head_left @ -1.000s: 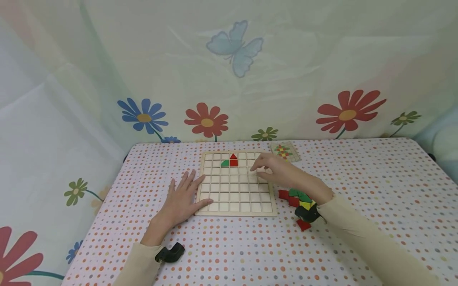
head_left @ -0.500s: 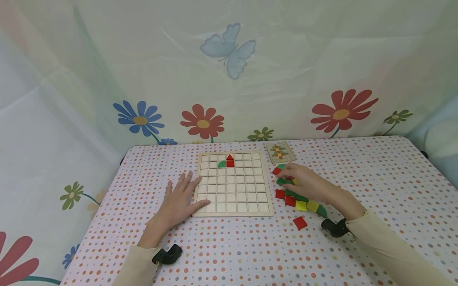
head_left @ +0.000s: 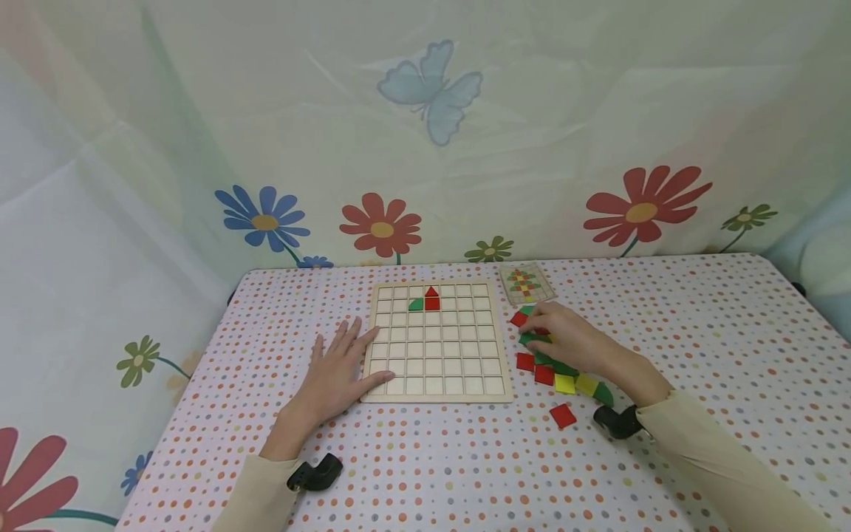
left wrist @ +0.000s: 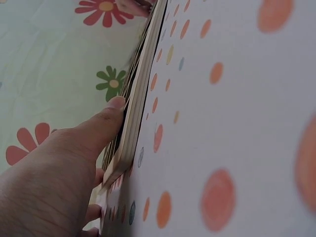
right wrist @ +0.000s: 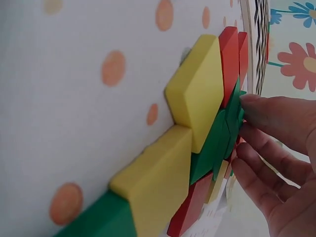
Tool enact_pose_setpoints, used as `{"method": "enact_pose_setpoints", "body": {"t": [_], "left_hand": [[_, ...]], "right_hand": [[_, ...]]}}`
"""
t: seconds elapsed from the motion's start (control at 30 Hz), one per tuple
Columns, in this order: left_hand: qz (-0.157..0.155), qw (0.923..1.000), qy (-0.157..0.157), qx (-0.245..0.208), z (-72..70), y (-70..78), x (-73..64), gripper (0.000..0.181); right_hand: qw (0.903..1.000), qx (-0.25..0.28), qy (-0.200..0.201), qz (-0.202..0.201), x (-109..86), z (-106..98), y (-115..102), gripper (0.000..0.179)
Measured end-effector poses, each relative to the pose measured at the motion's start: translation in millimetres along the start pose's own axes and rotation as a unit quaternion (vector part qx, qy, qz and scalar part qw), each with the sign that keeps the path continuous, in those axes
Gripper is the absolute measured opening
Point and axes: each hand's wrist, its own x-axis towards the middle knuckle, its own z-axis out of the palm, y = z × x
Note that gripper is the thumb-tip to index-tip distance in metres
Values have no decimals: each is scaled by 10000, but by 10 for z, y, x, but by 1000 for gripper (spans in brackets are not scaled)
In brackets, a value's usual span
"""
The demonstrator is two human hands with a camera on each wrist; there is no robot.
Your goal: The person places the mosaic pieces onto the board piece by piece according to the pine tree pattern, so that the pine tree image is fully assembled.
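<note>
My left hand (head_left: 335, 375) rests with spread, straight fingers on the left edge of a wooden grid board (head_left: 433, 365); its thumb lies over the near left corner. On the board's upper rows sit a red triangle (head_left: 431, 292), a red square (head_left: 432, 304) and a green quarter-round tile (head_left: 416, 304). Right of the board, my right hand (head_left: 577, 341) reaches over a pile of coloured tiles. Its thumb and curled fingers pinch a green tile (right wrist: 241, 114) among the others, partly hidden. Beside it lie yellow tiles (right wrist: 196, 91) and a red tile (right wrist: 229, 61).
A pattern card (head_left: 535, 292) with a tree-like design lies beyond the pile. One red square tile (head_left: 562, 416) sits apart, nearer the front. A dotted cloth (head_left: 425, 473) covers the table, and a flowered curtain (head_left: 565, 148) hangs behind it.
My right hand has moved from above the board's right side to the tile pile, staying there over the last half second. The left hand has kept its place on the board.
</note>
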Motion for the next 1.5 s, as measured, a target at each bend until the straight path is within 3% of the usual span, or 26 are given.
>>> {"method": "enact_pose_setpoints", "body": {"t": [0.4,1.03,1.27,1.5], "left_hand": [[32,10000,36,6,-3,10,3,90],[8,10000,-27,-11,1,11,12,90],[-11,10000,-38,12,-1,8,11,91],[-6,10000,-4,2,-6,9,-1,91]], "right_hand": [[9985,402,206,322,89,41,-2,15],[9939,836,-136,706,150,-22,-47,19],[9917,938,308,829,137,31,-29,18],[9881,1244,625,656,60,63,-4,17]]}}
